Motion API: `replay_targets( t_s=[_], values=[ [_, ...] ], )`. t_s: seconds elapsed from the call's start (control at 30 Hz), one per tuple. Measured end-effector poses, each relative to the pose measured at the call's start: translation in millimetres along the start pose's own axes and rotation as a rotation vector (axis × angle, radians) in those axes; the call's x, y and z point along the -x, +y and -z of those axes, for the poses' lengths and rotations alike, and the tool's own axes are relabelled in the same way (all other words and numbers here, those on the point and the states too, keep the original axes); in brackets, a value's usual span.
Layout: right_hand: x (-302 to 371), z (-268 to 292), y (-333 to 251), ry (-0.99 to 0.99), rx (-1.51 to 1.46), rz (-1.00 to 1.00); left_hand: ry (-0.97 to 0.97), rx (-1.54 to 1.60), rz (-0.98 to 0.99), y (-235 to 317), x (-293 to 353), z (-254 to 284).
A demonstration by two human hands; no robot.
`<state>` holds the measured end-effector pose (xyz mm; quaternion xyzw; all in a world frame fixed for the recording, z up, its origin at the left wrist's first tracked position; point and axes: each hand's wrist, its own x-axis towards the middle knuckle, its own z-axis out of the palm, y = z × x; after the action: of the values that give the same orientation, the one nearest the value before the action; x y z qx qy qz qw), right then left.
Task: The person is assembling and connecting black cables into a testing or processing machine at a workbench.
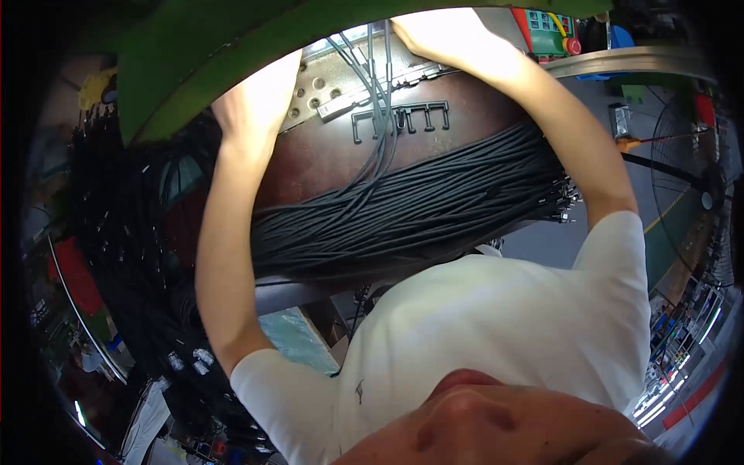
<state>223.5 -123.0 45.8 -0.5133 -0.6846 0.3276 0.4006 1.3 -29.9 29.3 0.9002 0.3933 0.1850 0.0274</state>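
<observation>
Under a green machine [194, 58], my left hand [260, 97] and right hand [440, 35] reach into bright light at a metal plate [314, 82]. Glare and the picture's edge hide my fingers; I cannot tell whether they are open or closed. Several cables [374, 70] run up between my hands from a black bundle [418, 200] across the brown table [306, 167], past a black rack [401, 116]. A red button [572, 46] and a fan [666, 159] stand to my right.
</observation>
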Motion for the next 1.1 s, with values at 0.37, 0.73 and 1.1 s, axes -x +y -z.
replay_targets(
  t_s=[0.37,0.73,1.1],
  values=[
    [-3,-5,20,0.044,0.252,-0.033,0.371,-0.301,-0.364,-14,-12,-43],
    [13,17,36,0.085,0.481,-0.024,0.312,-0.278,-0.334,-27,-4,-32],
    [254,76,20,0.871,0.352,-0.135,-1.205,1.032,0.256,31,214,112]
  ],
)
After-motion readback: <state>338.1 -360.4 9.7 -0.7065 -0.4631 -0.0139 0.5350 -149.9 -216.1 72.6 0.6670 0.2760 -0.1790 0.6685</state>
